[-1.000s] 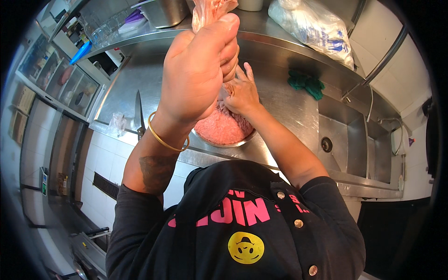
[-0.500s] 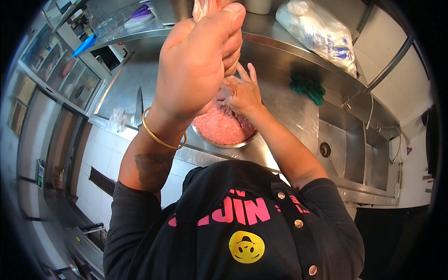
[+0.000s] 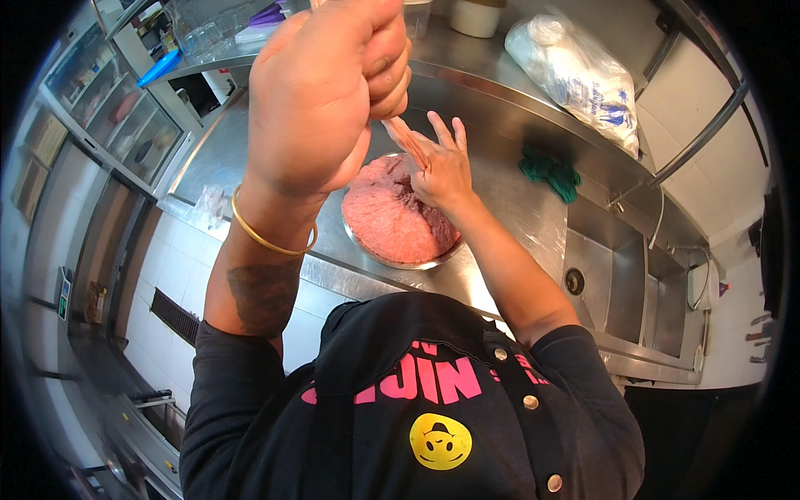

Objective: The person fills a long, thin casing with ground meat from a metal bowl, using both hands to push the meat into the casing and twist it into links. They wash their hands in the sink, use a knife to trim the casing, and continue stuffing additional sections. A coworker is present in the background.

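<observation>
Below my hands, a mound of pink ground meat (image 3: 392, 221) fills a round metal dish (image 3: 423, 266) on the steel counter (image 3: 517, 237). My left hand (image 3: 325, 92), closed in a fist, is raised high over the dish's left side; what it grips is cut off by the upper edge. Beneath that fist, at the meat's far right side, is my right hand (image 3: 440, 172). Two of its fingers stick up apart, while the others come together around a pinkish strip or fold leading toward the left fist. I cannot make out what this strip is.
A clear bag of white items (image 3: 575, 79) and a white tub (image 3: 477, 17) sit on the raised shelf. Right of the dish lie a green cloth or gloves (image 3: 550, 172) and a steel sink (image 3: 612, 258). Crumpled clear plastic (image 3: 212, 206) lies at the counter's left.
My left hand has moved left and a little up, uncovering more of the meat. The clear pinkish wrap above its fist and the knife on the left are out of sight now.
</observation>
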`<state>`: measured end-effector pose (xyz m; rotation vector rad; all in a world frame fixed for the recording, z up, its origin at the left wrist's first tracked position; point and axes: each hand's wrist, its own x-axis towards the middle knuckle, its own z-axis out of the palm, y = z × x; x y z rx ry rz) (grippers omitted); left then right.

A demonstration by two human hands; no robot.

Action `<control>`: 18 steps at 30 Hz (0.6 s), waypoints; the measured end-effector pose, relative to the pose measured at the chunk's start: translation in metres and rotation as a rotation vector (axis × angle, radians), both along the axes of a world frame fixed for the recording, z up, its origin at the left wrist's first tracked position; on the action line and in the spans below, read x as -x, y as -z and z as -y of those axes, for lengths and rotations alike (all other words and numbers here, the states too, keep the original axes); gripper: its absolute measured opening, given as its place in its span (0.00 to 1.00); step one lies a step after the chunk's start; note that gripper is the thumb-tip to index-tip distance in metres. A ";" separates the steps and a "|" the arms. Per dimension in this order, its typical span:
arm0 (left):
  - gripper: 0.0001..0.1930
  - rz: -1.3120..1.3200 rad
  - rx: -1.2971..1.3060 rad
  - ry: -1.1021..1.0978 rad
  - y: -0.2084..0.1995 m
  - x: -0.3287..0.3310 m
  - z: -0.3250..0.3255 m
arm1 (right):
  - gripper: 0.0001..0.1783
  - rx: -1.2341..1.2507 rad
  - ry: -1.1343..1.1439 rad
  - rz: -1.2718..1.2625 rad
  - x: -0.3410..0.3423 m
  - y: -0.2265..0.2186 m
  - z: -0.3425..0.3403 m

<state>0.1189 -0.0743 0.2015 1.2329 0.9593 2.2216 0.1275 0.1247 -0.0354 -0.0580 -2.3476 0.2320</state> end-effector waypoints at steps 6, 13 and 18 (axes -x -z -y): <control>0.25 0.013 0.001 -0.122 -0.009 0.011 0.010 | 0.32 0.010 0.015 0.035 -0.004 -0.002 0.001; 0.26 -0.058 -0.009 -0.210 -0.026 0.009 0.019 | 0.28 0.008 -0.007 0.056 -0.008 0.006 -0.002; 0.25 -0.241 -0.311 -0.296 -0.070 0.014 0.031 | 0.24 0.152 0.031 0.170 -0.033 0.044 -0.012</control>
